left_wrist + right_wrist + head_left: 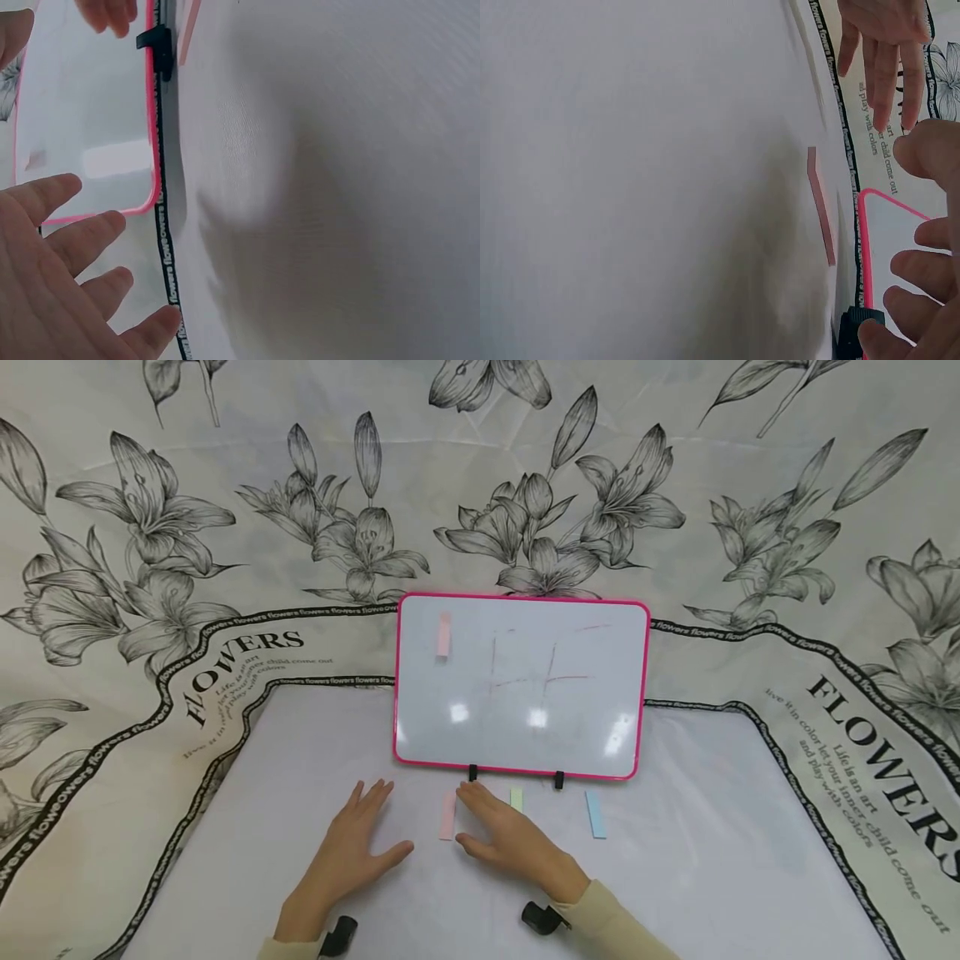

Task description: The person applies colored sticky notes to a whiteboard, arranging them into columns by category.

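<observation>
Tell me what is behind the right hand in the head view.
A green strip lies partly behind the right hand: its upper part shows, while the hand covers the rest. Anything else on the white cloth directly behind the palm cannot be seen.

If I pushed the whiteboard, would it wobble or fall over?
The whiteboard might tip, since it looks propped up on little black feet. It's probably stiff, because it looks flat with straight edges. Its face may feel slippery, as it looks shiny.
</observation>
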`<state>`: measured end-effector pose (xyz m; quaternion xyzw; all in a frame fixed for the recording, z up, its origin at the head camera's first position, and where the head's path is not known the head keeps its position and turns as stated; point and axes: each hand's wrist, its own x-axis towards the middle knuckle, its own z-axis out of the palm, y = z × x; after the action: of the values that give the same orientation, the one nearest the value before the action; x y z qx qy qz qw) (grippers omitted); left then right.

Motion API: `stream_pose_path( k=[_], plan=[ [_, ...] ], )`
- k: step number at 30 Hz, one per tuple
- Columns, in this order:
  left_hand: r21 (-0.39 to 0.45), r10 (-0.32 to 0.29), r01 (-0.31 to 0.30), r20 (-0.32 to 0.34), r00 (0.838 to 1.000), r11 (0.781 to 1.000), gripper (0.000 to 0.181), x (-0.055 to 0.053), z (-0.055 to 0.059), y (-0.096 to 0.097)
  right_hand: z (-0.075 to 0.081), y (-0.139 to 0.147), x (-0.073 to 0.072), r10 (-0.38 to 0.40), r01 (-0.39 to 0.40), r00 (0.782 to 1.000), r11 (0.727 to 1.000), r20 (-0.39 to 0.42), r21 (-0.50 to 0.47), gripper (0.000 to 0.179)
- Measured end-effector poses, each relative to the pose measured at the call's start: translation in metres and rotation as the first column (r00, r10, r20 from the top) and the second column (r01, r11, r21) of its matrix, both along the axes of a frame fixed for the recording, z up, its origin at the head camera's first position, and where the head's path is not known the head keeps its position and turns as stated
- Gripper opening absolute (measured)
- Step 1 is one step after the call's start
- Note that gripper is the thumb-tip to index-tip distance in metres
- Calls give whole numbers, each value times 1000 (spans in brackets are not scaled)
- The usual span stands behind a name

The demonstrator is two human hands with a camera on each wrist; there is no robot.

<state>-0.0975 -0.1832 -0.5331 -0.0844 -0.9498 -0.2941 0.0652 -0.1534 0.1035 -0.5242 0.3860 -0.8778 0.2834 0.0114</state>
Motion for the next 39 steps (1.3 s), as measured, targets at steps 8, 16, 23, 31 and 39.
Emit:
stream_pose_path(
  k=[8, 16, 23, 31, 39],
  plan=[
    [44, 28, -27, -16, 999, 999, 89, 10, -1, -6, -9, -22, 6, -5, 2, 999, 998, 52, 56, 59],
    [63, 35, -34, -9, 999, 997, 88, 13, 0, -6, -12, -28, 7, -7, 5, 1000, 995, 17, 95, 53],
    [60, 12, -11, -21, 1000, 998, 87, 12, 1, -1, -14, -27, 6, -14, 14, 1000, 994, -1, 108, 47],
    [45, -6, 3, 76, 997, 999, 87, 15, 0, 5, -16, -29, 3, -15, 15, 1000, 996, 1, 93, 40],
    [60, -28, 22, 113, 993, 998, 88, 16, 1, 8, -20, -28, 2, -23, 23, 1000, 1000, 11, 4, 28]
  ],
)
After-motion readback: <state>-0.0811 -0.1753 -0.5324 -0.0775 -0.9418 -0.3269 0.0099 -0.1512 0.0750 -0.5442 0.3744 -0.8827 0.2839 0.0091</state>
